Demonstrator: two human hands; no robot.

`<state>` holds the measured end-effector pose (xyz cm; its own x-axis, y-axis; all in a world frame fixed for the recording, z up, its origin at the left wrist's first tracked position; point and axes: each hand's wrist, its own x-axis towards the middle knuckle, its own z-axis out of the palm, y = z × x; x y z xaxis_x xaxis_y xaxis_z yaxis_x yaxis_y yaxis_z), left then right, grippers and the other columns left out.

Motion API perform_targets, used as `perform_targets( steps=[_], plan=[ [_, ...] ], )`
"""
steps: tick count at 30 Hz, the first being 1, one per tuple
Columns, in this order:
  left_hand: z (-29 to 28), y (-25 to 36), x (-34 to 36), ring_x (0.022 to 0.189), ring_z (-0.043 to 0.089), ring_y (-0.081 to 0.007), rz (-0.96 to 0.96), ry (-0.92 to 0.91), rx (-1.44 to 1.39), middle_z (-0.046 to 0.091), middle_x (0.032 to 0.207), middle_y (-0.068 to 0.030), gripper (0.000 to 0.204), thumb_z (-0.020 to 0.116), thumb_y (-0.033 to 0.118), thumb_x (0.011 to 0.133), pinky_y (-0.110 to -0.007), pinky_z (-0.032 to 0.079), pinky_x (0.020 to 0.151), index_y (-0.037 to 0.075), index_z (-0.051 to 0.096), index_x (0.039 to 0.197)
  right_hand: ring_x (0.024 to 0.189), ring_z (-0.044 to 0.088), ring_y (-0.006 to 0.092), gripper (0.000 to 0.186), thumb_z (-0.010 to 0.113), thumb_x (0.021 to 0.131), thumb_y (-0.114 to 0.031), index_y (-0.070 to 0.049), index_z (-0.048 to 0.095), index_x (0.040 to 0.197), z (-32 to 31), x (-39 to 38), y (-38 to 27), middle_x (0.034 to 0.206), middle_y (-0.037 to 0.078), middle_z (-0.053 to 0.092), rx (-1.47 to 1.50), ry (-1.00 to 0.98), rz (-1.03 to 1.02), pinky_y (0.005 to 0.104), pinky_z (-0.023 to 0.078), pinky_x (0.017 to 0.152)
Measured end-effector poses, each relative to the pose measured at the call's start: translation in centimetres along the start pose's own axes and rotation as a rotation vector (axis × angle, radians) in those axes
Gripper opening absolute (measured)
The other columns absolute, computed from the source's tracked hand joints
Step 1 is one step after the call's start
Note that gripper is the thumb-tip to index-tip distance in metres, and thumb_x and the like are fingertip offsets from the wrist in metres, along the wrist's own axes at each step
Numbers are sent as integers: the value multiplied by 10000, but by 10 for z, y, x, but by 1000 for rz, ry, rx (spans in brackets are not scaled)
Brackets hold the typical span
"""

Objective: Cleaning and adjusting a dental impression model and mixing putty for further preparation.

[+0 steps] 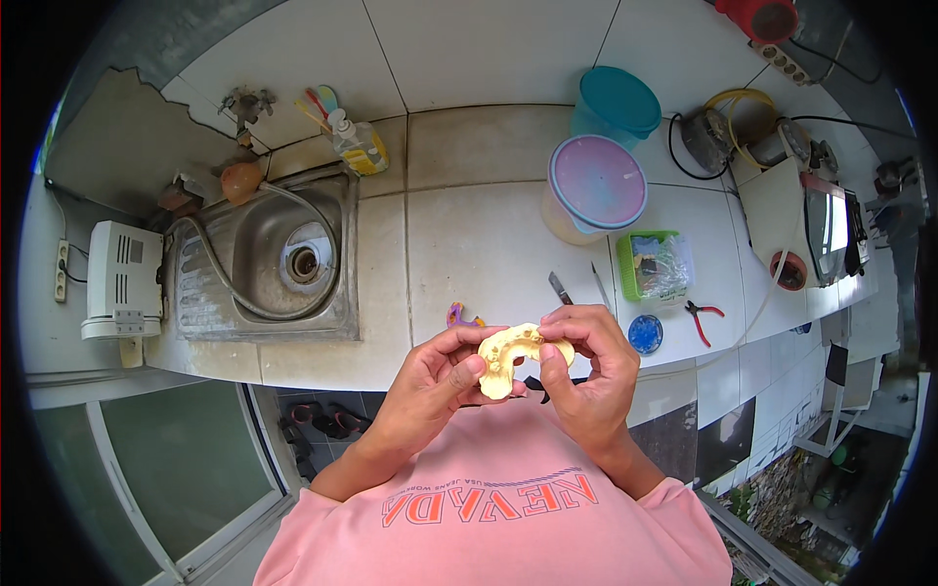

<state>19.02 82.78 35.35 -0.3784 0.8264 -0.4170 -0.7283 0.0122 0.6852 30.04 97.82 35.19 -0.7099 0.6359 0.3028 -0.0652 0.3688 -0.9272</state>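
Observation:
A horseshoe-shaped, cream-yellow dental cast (pixel 503 350) is held between my two hands, just in front of the counter's near edge. My left hand (pixel 438 376) is closed around its left end, the thumb lying on the near side. On the other end my right hand (pixel 594 371) is closed, with thumb and fingers pinching it. Tooth shapes show along the arch's upper side; the right end is partly covered by fingers. Just beyond the cast, a small purple-and-orange piece (pixel 459 314) lies on the counter. Something dark under the cast is mostly hidden.
Right of the hands lie a knife (pixel 559 287), a slim pointed tool (pixel 600 284), a blue round container (pixel 646 335) and red-handled pliers (pixel 701 320). Behind them stand a green basket (pixel 627 272) and two lidded tubs (pixel 598 184). A steel sink (pixel 342 264) with a hose is at left.

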Motion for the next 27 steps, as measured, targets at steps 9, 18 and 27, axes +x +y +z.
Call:
perform_targets(
  steps=[9, 18, 27],
  plan=[
    [0, 2, 1, 985, 680, -276, 32, 47, 72, 593, 1221, -194, 377, 615, 168, 950, -365, 588, 875, -67, 525, 1230, 878, 696, 188, 66, 645, 837, 4, 43, 632, 888, -5, 2, 2, 967, 134, 661, 200, -87, 254, 289, 583, 794],
    [-4, -3, 3, 995, 679, -273, 114, 97, 179, 589, 1231, -184, 393, 647, 147, 929, -367, 586, 883, -62, 523, 1238, 830, 662, 251, 100, 679, 748, -8, -29, 628, 832, -6, 7, 3, 949, 115, 659, -160, -82, -2, 323, 516, 756],
    [-12, -2, 4, 937, 698, -269, -22, 29, -178, 623, 1154, -198, 342, 575, 181, 977, -318, 604, 823, -17, 483, 1240, 839, 672, 225, 68, 631, 813, -1, -4, 603, 875, -15, 2, 14, 890, 134, 677, -21, 137, -53, 326, 521, 764]
  ],
)
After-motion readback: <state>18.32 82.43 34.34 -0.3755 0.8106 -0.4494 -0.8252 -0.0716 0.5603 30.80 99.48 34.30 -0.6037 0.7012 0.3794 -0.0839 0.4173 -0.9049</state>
